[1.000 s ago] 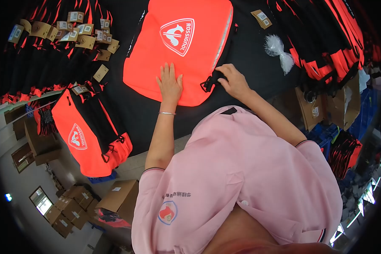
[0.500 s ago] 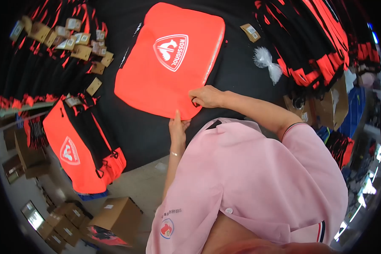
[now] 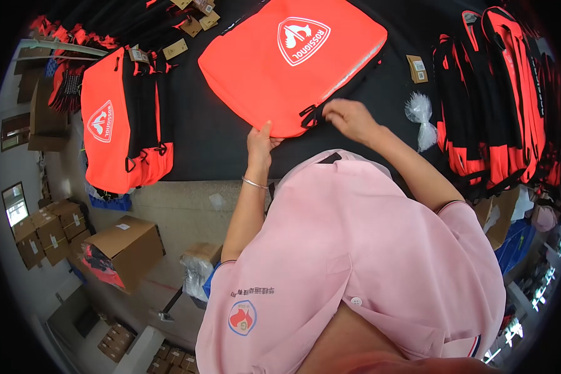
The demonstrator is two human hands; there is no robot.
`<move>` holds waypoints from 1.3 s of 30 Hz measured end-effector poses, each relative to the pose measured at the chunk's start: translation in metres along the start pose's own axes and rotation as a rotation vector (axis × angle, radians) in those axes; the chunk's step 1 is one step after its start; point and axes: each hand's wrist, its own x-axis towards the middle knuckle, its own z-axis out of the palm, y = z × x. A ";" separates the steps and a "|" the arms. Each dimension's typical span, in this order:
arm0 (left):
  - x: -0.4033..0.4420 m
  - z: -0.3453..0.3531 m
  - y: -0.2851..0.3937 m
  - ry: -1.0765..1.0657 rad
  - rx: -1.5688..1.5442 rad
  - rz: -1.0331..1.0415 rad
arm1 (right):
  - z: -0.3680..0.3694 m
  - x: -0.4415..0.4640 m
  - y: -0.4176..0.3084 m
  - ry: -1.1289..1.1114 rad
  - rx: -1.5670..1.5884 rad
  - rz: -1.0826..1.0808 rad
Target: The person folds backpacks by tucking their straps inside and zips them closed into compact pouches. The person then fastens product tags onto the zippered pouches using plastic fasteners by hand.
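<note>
A bright orange-red bag with a white Rossignol crest lies flat on the black-covered table. My left hand grips its near corner, thumb on top and fingers partly hidden underneath. Beside the bag's right lower edge, my right hand is closed with fingers curled around a black strap that runs from the bag's corner. A small black buckle or loop shows on the corner, between the two hands.
More orange and black bags stand at left and in a row at right. A brown tag and a bundle of clear plastic ties lie right of the bag. Cardboard boxes sit on the floor.
The view has shifted, and the bag appears farther right and higher. My right hand has moved off the bag's corner to its right, drawing the black strap out. My left hand stays on the near edge.
</note>
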 end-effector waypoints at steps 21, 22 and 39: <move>-0.093 -0.111 0.000 0.424 0.071 0.351 | -0.033 0.004 0.008 -0.424 -0.143 -0.388; -0.096 -0.137 0.005 0.452 0.110 0.346 | -0.056 0.002 0.022 -0.395 -0.197 -0.273; -0.106 -0.124 -0.042 0.625 0.629 0.388 | -0.119 -0.038 0.226 0.661 -0.472 0.787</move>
